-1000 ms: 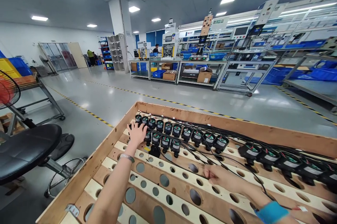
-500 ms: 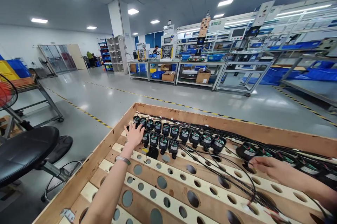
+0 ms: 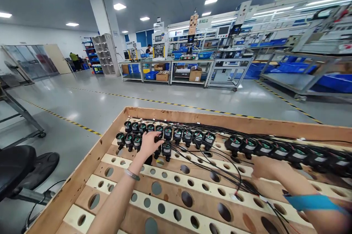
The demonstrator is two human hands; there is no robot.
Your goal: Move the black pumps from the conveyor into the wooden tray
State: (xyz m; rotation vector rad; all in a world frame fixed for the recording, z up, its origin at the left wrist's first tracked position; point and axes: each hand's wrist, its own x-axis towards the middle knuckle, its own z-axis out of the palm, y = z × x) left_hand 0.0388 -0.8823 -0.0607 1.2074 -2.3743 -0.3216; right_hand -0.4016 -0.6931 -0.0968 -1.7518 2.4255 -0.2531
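My left hand (image 3: 150,144) is among two rows of black round housings, its thumb and fingertips closing on black cables (image 3: 176,145) between the rows. A housing (image 3: 166,149) with a green circuit board inside stands just right of that thumb, and others (image 3: 129,140) stand to the left. My right hand (image 3: 265,168) is curled and slightly blurred, in front of another row of these housings (image 3: 265,148). Its fingertips are turned away, so what they hold is hidden. Below the hands, the wooden rack (image 3: 170,199) has slats with round holes.
A raised wooden rim (image 3: 74,173) borders the rack. Cable ends with connectors (image 3: 235,195) lie across the slats. At the left stands a black stool (image 3: 19,164). Benches with machines (image 3: 162,49) and blue bins line the far side, beyond yellow-black floor tape (image 3: 154,100).
The view has turned right. My left hand has moved right along the row, its spread fingers now drawn together. My right hand has come nearer, below the right housings, and a blue band shows on its forearm.
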